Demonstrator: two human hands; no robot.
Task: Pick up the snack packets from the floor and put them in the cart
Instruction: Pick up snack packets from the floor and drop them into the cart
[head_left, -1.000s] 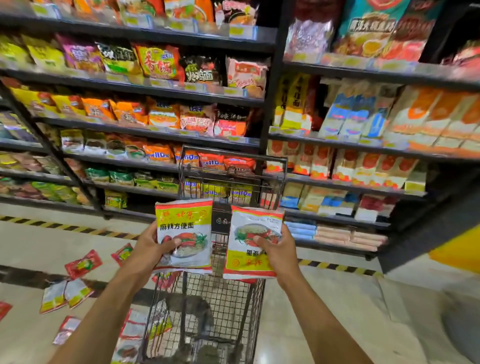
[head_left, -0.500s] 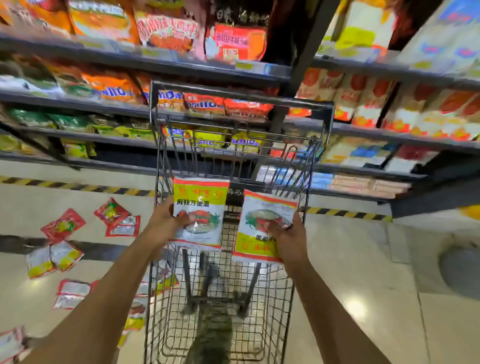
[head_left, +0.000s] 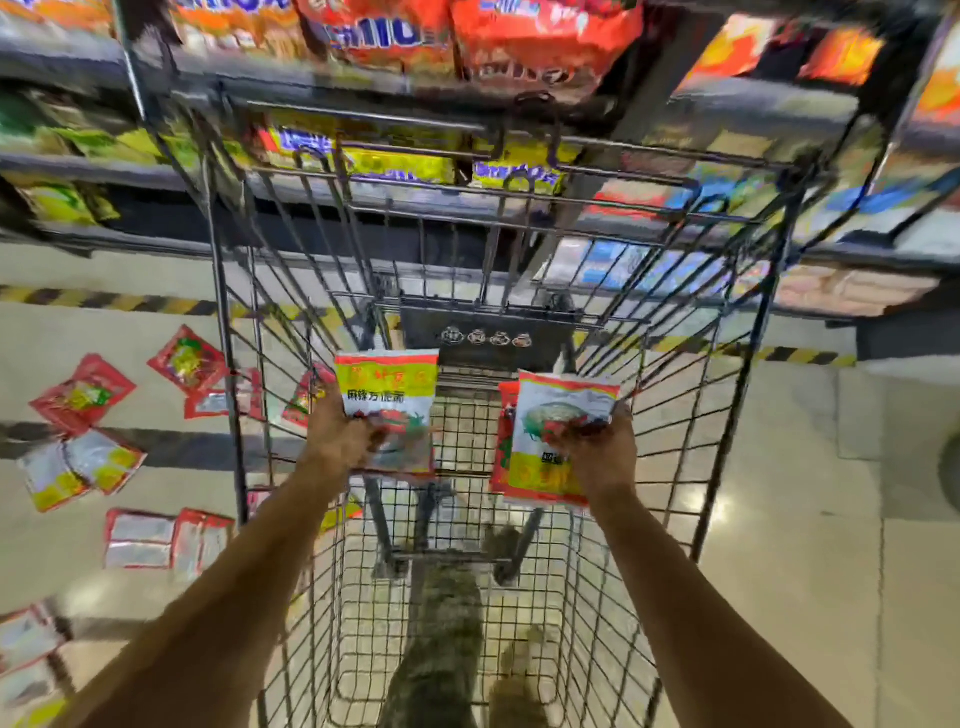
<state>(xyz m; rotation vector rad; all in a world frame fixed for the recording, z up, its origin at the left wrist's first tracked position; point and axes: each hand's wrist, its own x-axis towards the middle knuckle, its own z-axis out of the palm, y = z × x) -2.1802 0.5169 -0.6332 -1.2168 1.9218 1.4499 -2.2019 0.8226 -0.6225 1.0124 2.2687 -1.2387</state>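
Both my arms reach down inside the wire shopping cart. My left hand grips a white snack packet with a yellow and red top band. My right hand grips another packet, white at the top and yellow at the bottom, with a red packet edge showing behind it. Both packets hang above the cart's mesh floor. Several more packets lie scattered on the tiled floor left of the cart.
Store shelves packed with snack bags stand right behind the cart. A yellow and black striped line runs along the floor at their base. Light floor tiles spread to the right of the cart.
Both hands have moved down into the cart with their packets, and my view has tilted further down and closer over the basket.
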